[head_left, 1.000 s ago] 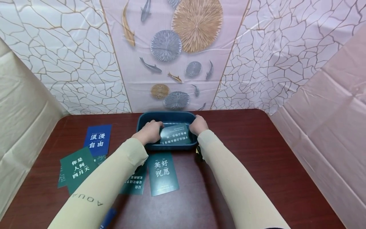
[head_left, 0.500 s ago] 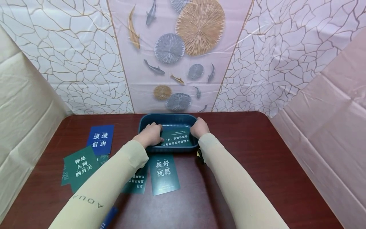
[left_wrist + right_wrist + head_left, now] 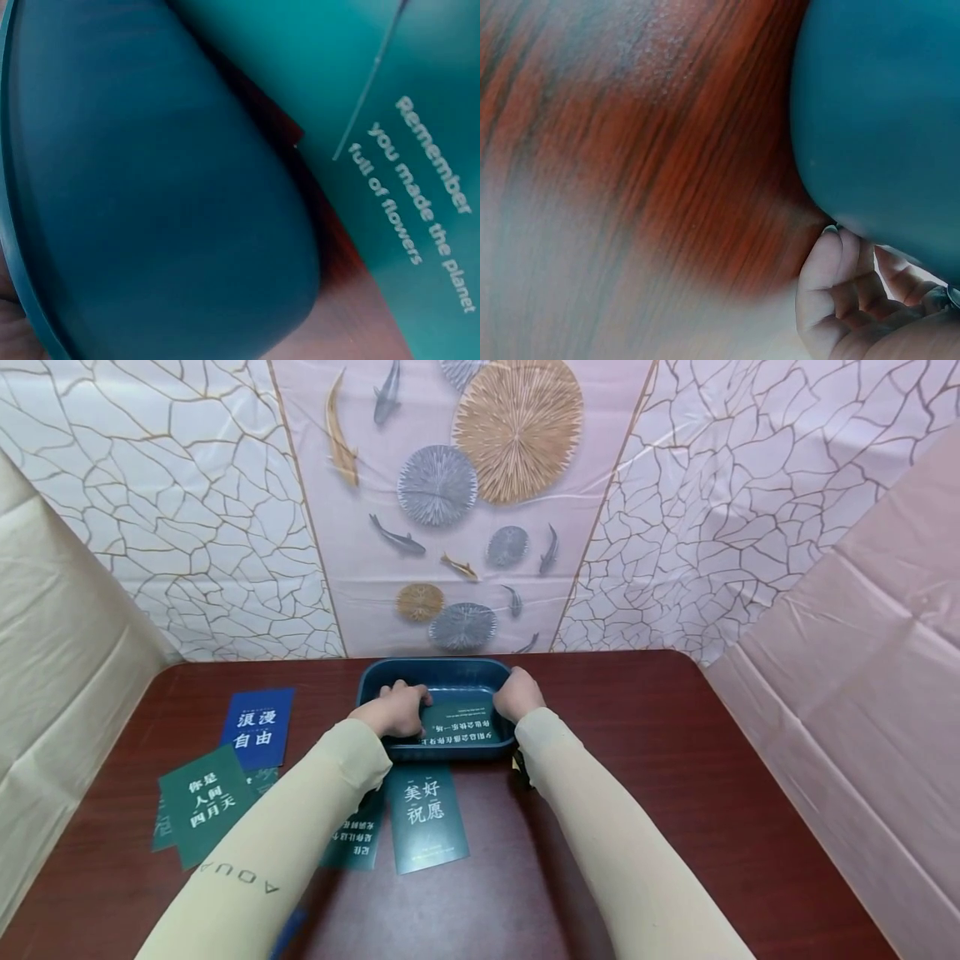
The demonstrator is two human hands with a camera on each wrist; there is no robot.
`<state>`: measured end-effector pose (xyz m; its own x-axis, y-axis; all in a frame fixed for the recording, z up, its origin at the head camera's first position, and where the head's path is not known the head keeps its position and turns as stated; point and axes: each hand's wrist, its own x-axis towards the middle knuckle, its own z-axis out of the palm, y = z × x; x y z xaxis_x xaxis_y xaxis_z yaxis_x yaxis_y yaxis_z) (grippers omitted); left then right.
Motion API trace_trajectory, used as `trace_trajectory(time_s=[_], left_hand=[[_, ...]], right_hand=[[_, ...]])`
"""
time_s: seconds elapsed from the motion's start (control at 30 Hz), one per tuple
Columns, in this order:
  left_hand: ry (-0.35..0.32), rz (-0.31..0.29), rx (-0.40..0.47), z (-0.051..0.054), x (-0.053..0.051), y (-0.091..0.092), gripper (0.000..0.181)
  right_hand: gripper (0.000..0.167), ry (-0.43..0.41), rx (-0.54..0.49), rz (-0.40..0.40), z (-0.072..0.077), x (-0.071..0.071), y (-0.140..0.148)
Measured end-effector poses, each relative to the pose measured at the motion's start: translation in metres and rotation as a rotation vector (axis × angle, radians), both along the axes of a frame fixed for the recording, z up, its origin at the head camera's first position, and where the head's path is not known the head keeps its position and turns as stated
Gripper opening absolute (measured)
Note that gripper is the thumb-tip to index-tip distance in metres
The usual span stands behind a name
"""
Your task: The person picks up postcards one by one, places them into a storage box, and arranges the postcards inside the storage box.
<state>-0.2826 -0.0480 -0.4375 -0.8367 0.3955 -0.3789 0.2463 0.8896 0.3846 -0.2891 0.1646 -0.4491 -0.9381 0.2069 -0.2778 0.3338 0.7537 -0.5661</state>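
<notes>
Cards overlap at far left of table, blue card farthest back. Next, our left sleeve, partly covering lettered card. Our left hand reaches over front left corner of tray, fingers at left edge of green card; pinching or released, we cannot tell. Green card lies inside tray, print upside down to us. Our right hand grips tray's right end, fingers curled against it.
</notes>
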Motion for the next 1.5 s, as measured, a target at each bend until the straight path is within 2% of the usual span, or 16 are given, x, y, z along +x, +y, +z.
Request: trace_trajectory(time_s=[0.2,0.67,0.8,0.93,1.03,1.13,1.27,1.4,1.5], left_hand=[[-0.003,0.009,-0.002,0.001,0.002,-0.002,0.051],[-0.029,-0.016,-0.028,0.002,0.003,-0.004,0.054],[0.002,-0.017,-0.018,0.004,0.005,-0.004,0.050],[0.090,-0.010,0.032,0.011,0.010,-0.005,0.048],[0.173,-0.010,0.098,0.020,0.018,-0.012,0.046],[0.246,-0.025,0.179,0.031,0.030,-0.025,0.044],[0.310,0.001,0.270,0.041,0.047,-0.046,0.040],[0.377,0.069,0.319,0.042,0.062,-0.067,0.034],[0.400,0.108,0.328,0.039,0.072,-0.082,0.031]], right_hand=[[0.060,0.000,0.007,0.005,0.001,0.000,-0.002],[0.060,0.011,0.005,0.025,0.004,0.000,-0.005],[0.061,0.001,-0.009,0.018,0.003,0.000,-0.004],[0.061,-0.008,-0.012,0.020,0.002,0.000,0.000],[0.062,-0.015,-0.008,0.037,0.000,0.000,0.004],[0.063,-0.023,-0.013,0.049,0.000,-0.001,0.006],[0.064,-0.023,-0.019,0.055,0.001,-0.003,0.009],[0.063,-0.017,-0.025,0.070,0.003,-0.005,0.007],[0.060,-0.009,-0.012,0.060,0.003,-0.004,0.004]])
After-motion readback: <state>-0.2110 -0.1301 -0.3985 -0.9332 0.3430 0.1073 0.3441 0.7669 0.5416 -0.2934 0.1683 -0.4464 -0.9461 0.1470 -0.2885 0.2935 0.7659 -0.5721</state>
